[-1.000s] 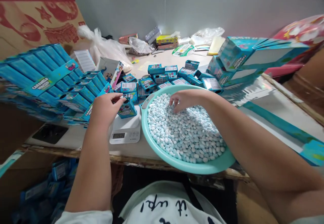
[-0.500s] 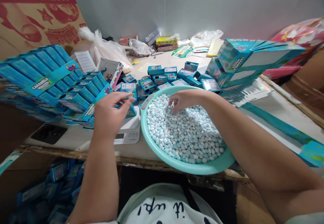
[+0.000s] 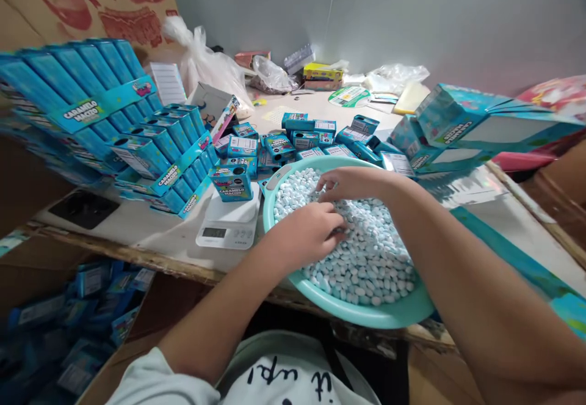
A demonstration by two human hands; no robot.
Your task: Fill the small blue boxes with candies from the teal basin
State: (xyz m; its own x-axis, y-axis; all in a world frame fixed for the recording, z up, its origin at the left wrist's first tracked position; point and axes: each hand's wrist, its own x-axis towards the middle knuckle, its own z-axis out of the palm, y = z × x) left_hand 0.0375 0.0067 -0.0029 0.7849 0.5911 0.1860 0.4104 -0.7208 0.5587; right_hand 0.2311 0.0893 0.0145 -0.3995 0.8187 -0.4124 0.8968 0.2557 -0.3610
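Note:
A teal plastic basin [image 3: 366, 318] holds a heap of small white and pale blue candies [image 3: 361, 273]. Inside it, my left hand [image 3: 315, 234] is low over the candies with its fingers curled; what they hold is hidden. Just beyond, my right hand [image 3: 341, 184] dips into the candies with bent fingers, and its grip is partly hidden too. To the left of the basin, a small blue candy box [image 3: 232, 183] stands upright on a white digital scale [image 3: 229, 222]. Neither hand touches the box.
Loose blue boxes [image 3: 306, 139] lie behind the basin. Filled display trays [image 3: 96, 109] are stacked at the left, and folded display cartons [image 3: 453, 124] at the right. A black flat object [image 3: 85, 208] lies near the front edge. More boxes [image 3: 91, 307] fill a carton below.
My left hand has moved right, from beside the box on the scale into the basin. My right hand stays among the candies. The view has shifted slightly, and the box on the scale is now uncovered.

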